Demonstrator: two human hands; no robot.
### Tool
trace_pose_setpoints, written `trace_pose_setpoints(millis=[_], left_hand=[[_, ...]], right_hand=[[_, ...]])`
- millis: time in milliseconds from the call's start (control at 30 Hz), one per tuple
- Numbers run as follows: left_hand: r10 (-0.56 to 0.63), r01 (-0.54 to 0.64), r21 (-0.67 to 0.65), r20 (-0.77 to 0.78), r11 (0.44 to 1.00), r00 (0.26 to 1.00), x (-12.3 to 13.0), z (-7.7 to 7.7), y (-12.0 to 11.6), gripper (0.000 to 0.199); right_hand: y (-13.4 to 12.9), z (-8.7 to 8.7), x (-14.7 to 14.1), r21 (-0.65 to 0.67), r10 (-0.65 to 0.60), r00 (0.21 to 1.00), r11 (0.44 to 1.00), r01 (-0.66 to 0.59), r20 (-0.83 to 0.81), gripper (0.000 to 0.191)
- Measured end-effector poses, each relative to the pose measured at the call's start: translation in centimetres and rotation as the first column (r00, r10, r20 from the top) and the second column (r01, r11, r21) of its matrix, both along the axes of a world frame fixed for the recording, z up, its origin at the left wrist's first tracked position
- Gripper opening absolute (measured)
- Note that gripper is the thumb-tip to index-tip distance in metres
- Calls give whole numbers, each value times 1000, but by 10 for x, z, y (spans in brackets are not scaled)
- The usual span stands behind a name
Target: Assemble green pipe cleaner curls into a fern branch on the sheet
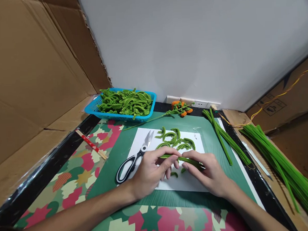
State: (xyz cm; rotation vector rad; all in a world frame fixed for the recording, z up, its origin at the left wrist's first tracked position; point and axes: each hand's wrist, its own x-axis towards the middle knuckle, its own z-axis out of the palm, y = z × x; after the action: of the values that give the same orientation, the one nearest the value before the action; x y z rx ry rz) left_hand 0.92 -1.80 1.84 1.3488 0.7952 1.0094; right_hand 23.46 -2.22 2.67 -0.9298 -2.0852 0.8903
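Between my two hands runs a short green pipe cleaner [188, 160], held over a white sheet of paper [161, 186]. My left hand [155, 167] pinches one end between thumb and forefinger. On the other side, my right hand [208, 169] grips it with thumb and fingers, hiding part of its length. Several curved green pipe cleaner pieces [172, 138] lie on the paper just beyond my fingers. Scissors [135, 159] with black-and-white handles rest left of my left hand, blades slightly apart and pointing away from me.
A blue basket [91, 110] heaped with green pipe cleaner pieces stands at the back left. Beside it lies an orange-flowered stem [178, 109]. Chopsticks in a red wrapper [90, 143] are at the left. Bundles of long green pipe cleaners [280, 160] lie right; cardboard walls flank the table.
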Motion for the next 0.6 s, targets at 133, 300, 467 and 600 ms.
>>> trace_pose_setpoints(millis=[133,300,467,600], left_hand=[[2,2,-86,41,996,999,-1,5,4,29],[-33,34,-113,9,993,999,1,4,3,27],[-86,87,-111,17,990,996,2,-5,2,27],[-108,109,-133,21,985,994,2,-5,3,27]], right_hand=[[2,-5,0,195,-82,993,976,96,-81,13],[3,-7,-3,265,-52,997,962,67,-63,13],[3,-13,-4,293,-34,999,955,43,-35,12],[4,-14,-3,304,-51,998,951,57,-28,12]])
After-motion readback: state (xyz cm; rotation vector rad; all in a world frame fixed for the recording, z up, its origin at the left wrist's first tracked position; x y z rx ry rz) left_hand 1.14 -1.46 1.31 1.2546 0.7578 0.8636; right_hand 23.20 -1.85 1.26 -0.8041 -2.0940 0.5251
